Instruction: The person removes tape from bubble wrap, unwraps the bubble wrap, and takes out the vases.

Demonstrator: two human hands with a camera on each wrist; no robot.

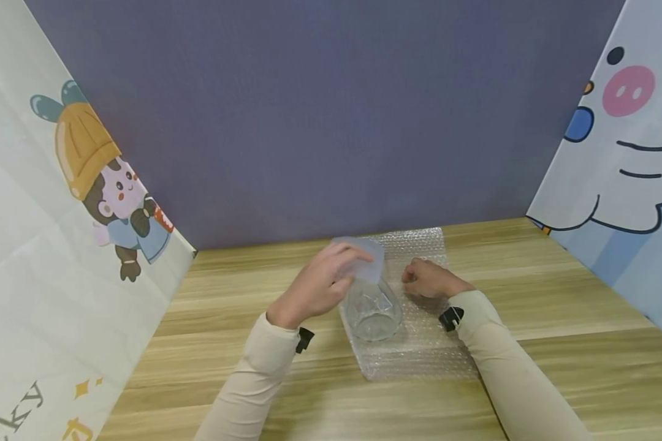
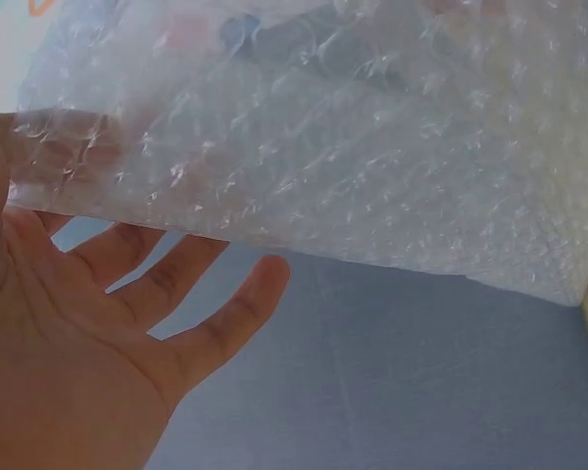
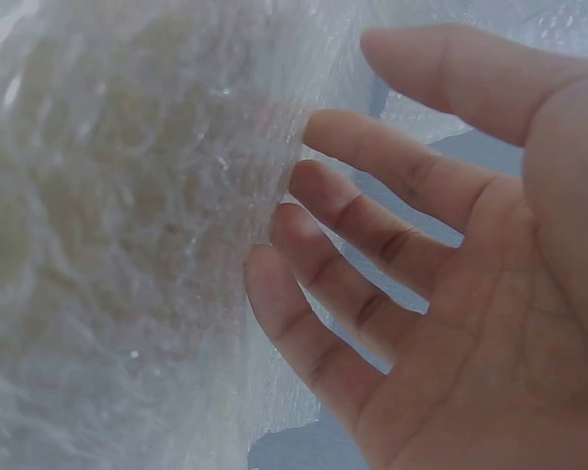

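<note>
A clear glass vessel (image 1: 374, 317) with a rounded base sits on a sheet of bubble wrap (image 1: 427, 355); I cannot tell whether it stands or lies. My left hand (image 1: 324, 283) pinches a raised, whitish translucent edge of wrap over the vessel's far end. In the left wrist view, the bubble wrap (image 2: 323, 166) passes between thumb and fingers, with the other fingers (image 2: 211, 338) spread behind its edge. My right hand (image 1: 433, 280) is right of the vessel, above the wrap. The right wrist view has its loosely bent fingertips (image 3: 267, 269) against bubble wrap (image 3: 108, 225), thumb apart.
The bubble wrap lies on a wood-grain table (image 1: 226, 343). A grey-purple panel (image 1: 320, 122) rises behind the table. Cartoon-printed sheets flank both sides, the left sheet (image 1: 27, 202) and the right sheet (image 1: 629, 171).
</note>
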